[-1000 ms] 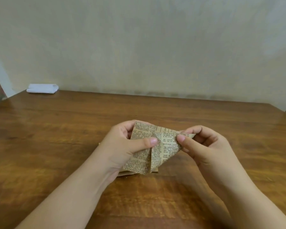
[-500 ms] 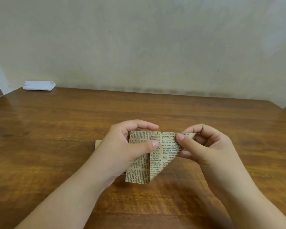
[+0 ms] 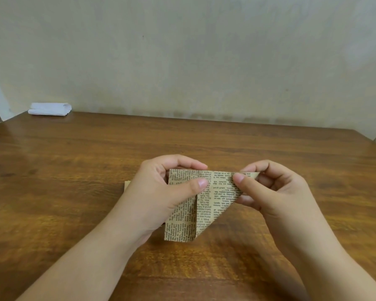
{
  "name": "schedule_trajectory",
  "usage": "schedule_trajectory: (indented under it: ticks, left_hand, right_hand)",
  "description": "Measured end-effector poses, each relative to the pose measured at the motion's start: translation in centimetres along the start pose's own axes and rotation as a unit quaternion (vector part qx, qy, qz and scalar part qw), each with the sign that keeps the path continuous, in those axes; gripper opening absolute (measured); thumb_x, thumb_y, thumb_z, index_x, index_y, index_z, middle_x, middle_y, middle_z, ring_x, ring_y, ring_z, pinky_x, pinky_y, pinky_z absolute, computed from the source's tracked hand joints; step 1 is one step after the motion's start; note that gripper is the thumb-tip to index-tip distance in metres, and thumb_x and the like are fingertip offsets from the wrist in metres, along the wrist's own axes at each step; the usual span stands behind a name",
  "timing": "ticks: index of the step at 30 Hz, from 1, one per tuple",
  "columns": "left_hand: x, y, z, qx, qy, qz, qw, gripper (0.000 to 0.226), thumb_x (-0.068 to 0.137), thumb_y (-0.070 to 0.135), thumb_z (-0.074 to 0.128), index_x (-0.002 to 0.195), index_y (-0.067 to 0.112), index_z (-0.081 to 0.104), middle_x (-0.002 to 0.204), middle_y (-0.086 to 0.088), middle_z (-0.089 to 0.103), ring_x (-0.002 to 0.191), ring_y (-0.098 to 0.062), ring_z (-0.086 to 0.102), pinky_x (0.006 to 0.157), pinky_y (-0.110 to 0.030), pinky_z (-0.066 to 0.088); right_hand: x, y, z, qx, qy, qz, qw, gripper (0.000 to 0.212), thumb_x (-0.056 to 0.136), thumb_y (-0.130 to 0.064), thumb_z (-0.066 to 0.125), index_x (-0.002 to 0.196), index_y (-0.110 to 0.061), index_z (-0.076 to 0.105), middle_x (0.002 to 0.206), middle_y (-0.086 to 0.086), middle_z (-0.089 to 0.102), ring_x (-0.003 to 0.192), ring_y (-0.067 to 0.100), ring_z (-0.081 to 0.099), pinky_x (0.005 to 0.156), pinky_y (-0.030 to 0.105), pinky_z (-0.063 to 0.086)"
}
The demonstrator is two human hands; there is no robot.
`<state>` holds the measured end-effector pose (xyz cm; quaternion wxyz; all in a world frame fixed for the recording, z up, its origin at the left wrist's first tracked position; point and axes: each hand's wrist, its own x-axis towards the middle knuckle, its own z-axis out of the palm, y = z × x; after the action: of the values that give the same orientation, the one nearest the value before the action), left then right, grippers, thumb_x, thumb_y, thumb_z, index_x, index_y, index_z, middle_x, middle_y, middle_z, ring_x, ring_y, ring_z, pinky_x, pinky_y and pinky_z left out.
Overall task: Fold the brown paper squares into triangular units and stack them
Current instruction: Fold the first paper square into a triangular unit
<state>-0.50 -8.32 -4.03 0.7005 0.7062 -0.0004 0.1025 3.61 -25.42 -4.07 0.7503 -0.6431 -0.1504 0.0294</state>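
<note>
Printed brown paper [image 3: 206, 200] held above the wooden table [image 3: 74, 170].

Its left strip is pinched by the left hand [image 3: 161, 196]; its right corner is pinched by the right hand [image 3: 274, 192]. A white cloth [image 3: 50, 109] is seen far left.

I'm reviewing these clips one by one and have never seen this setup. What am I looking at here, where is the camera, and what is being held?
There is no machine here: a person works with two bare hands, filmed by one wide-angle camera worn on the head, looking forward and down. The left hand and the right hand both pinch a partly folded brown paper printed like newspaper, held above a wooden table. One side already forms a slanted triangular flap. A corner of more brown paper peeks out behind the left hand. A folded white cloth or paper lies at the far left edge, by the wall.
</note>
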Motion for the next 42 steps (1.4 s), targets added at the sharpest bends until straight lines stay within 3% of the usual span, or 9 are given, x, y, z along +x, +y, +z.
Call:
schedule_trajectory:
  ticks: [7,15,19,24,27,31,34,42]
  left_hand:
    - [0.0,0.0,0.0,0.007,0.003,-0.007,1.0,0.023,0.058,0.02,0.076,0.081,0.023,0.075,0.083,-0.004,0.076,0.082,-0.018,0.073,0.078,-0.037,0.056]
    - [0.0,-0.1,-0.1,0.003,0.008,-0.029,1.0,0.028,0.057,0.017,0.078,0.084,0.023,0.076,0.092,-0.005,0.075,0.088,-0.02,0.072,0.08,-0.036,0.054]
    - [0.0,-0.1,-0.2,0.012,0.009,-0.043,0.999,0.026,0.056,0.017,0.077,0.082,0.021,0.076,0.083,-0.006,0.076,0.081,-0.02,0.073,0.078,-0.037,0.055]
    - [0.1,-0.4,-0.2,0.03,0.025,-0.034,0.999,0.025,0.053,0.022,0.077,0.079,0.024,0.077,0.082,-0.005,0.076,0.083,-0.021,0.072,0.079,-0.037,0.056]
    - [0.2,-0.6,-0.2,0.047,0.039,-0.026,0.998,0.028,0.05,0.029,0.077,0.078,0.028,0.077,0.087,-0.003,0.076,0.091,-0.021,0.071,0.09,-0.045,0.052]
    - [0.3,-0.8,-0.1,0.026,0.028,-0.013,0.999,0.026,0.053,0.022,0.076,0.078,0.027,0.077,0.086,-0.004,0.076,0.089,-0.021,0.071,0.082,-0.038,0.054]
    - [0.2,-0.8,0.1,0.028,0.032,0.003,0.999,0.03,0.053,0.026,0.077,0.083,0.03,0.077,0.095,-0.002,0.075,0.1,-0.022,0.068,0.095,-0.047,0.049]
    - [0.3,-1.1,0.3,0.019,0.033,0.021,0.999,0.029,0.054,0.026,0.076,0.082,0.029,0.078,0.091,-0.002,0.076,0.095,-0.021,0.07,0.093,-0.048,0.05]
  right_hand:
    - [0.0,-0.1,0.0,0.01,-0.007,0.001,1.0,0.016,0.073,-0.001,0.069,0.064,-0.013,0.065,0.061,0.006,0.068,0.061,0.013,0.067,0.054,0.019,0.054]
    - [0.0,-0.1,-0.1,0.009,-0.003,0.017,1.0,0.016,0.072,0.0,0.071,0.076,-0.014,0.065,0.064,0.009,0.067,0.062,0.015,0.064,0.053,0.018,0.052]
    - [0.0,-0.2,0.0,0.004,0.003,0.023,1.0,0.041,0.062,-0.011,0.074,0.101,-0.017,0.061,0.067,0.013,0.068,0.066,0.016,0.067,0.059,0.021,0.055]
    - [0.2,-0.1,-0.1,0.038,0.025,0.06,0.997,0.06,0.053,-0.014,0.076,0.11,-0.018,0.059,0.073,0.012,0.072,0.072,0.015,0.071,0.066,0.026,0.058]
    - [0.3,-0.1,-0.2,0.055,0.034,0.071,0.995,0.06,0.053,-0.013,0.076,0.11,-0.015,0.059,0.073,0.01,0.073,0.072,0.015,0.071,0.063,0.024,0.058]
    - [0.1,-0.3,-0.2,0.062,0.034,0.072,0.995,0.055,0.054,-0.011,0.075,0.106,-0.01,0.061,0.068,0.008,0.073,0.069,0.011,0.071,0.057,0.02,0.054]
    - [0.1,-0.3,-0.2,0.092,0.038,0.084,0.991,0.05,0.055,-0.009,0.073,0.104,-0.005,0.06,0.068,0.008,0.073,0.064,0.01,0.07,0.053,0.017,0.052]
    - [0.3,-0.1,-0.7,0.104,0.031,0.084,0.991,0.044,0.066,-0.016,0.069,0.108,-0.007,0.063,0.075,0.005,0.074,0.071,0.01,0.07,0.064,0.02,0.057]
